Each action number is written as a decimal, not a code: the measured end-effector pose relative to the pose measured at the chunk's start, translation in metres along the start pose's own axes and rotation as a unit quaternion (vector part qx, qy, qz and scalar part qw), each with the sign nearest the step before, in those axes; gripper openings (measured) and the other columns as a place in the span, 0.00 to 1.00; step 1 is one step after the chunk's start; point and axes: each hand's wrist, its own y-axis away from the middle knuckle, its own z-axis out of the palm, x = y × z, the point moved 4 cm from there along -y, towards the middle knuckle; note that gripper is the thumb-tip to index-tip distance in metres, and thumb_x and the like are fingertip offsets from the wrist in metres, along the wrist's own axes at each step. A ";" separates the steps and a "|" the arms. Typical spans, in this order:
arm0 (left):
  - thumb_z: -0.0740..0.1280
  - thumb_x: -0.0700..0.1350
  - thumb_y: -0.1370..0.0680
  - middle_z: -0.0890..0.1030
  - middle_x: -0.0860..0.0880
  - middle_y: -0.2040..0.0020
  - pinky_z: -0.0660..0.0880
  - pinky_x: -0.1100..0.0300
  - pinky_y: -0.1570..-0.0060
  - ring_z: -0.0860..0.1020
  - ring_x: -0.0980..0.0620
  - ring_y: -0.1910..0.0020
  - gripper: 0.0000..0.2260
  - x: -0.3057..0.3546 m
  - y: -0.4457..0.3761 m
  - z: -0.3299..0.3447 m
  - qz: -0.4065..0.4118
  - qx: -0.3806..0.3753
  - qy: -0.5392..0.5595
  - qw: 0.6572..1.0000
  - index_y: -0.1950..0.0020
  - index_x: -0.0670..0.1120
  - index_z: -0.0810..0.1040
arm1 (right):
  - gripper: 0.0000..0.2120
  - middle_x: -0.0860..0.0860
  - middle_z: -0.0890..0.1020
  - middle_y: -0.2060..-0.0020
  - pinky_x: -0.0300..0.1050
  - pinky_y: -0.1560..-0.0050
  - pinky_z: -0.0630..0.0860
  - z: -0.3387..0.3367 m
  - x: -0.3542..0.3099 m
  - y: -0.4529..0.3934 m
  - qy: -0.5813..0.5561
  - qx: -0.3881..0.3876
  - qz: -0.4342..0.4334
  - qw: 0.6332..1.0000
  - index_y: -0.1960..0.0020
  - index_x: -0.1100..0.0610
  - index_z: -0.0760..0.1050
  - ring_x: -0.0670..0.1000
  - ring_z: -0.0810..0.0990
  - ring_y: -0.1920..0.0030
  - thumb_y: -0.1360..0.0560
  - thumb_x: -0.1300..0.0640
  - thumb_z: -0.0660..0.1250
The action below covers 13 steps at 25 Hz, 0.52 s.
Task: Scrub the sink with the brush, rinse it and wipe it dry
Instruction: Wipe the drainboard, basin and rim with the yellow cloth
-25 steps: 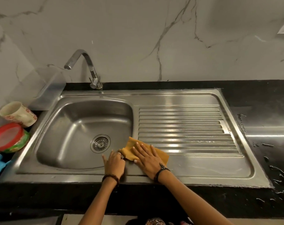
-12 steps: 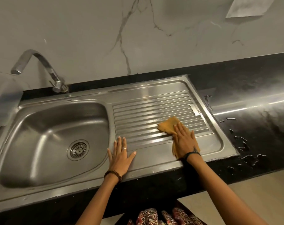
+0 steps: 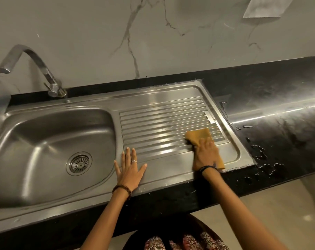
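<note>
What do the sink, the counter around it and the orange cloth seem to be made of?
Sink: looks like brushed stainless steel, silvery with soft streaked reflections. Counter: probably polished black stone, glossy, water beading on it. Orange cloth under the right hand: soft matte fabric, exact type unclear.

You see water puddles on the black desk and a paper sheet on the marble wall.

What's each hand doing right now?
Left hand: open, flat on the drainboard, holding nothing.
Right hand: open, fingers straight, pressing the yellow cloth onto the drainboard.
</note>
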 end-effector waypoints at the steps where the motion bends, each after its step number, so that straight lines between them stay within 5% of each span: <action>1: 0.50 0.59 0.20 0.29 0.50 0.27 0.30 0.46 0.32 0.33 0.50 0.26 0.33 0.000 -0.001 0.000 0.000 -0.005 -0.001 1.000 0.26 0.49 0.32 | 0.23 0.57 0.51 0.24 0.54 0.26 0.53 0.006 -0.018 0.009 -0.010 -0.007 -0.038 0.999 0.25 0.57 0.52 0.56 0.52 0.25 0.18 0.51 0.46; 4: 0.50 0.59 0.20 0.31 0.50 0.25 0.30 0.47 0.31 0.33 0.50 0.26 0.32 0.002 0.000 0.000 -0.012 -0.008 -0.003 1.000 0.25 0.49 0.33 | 0.23 0.54 0.49 0.24 0.52 0.26 0.47 0.024 -0.072 0.035 -0.037 -0.053 -0.156 0.986 0.24 0.53 0.52 0.53 0.48 0.24 0.18 0.48 0.46; 7: 0.49 0.59 0.20 0.34 0.50 0.24 0.32 0.47 0.30 0.35 0.51 0.25 0.31 0.006 0.003 -0.001 -0.033 0.011 -0.006 0.999 0.25 0.49 0.35 | 0.23 0.54 0.56 0.25 0.57 0.27 0.51 0.030 -0.082 0.049 0.010 -0.016 -0.254 0.967 0.25 0.53 0.56 0.56 0.54 0.25 0.19 0.53 0.52; 13: 0.48 0.61 0.20 0.35 0.51 0.24 0.33 0.44 0.30 0.37 0.51 0.25 0.31 0.015 0.002 0.000 -0.081 0.028 0.013 0.996 0.24 0.51 0.38 | 0.28 0.56 0.54 0.25 0.54 0.32 0.60 -0.008 0.013 -0.006 0.059 0.031 -0.102 0.993 0.24 0.58 0.46 0.58 0.58 0.28 0.21 0.58 0.52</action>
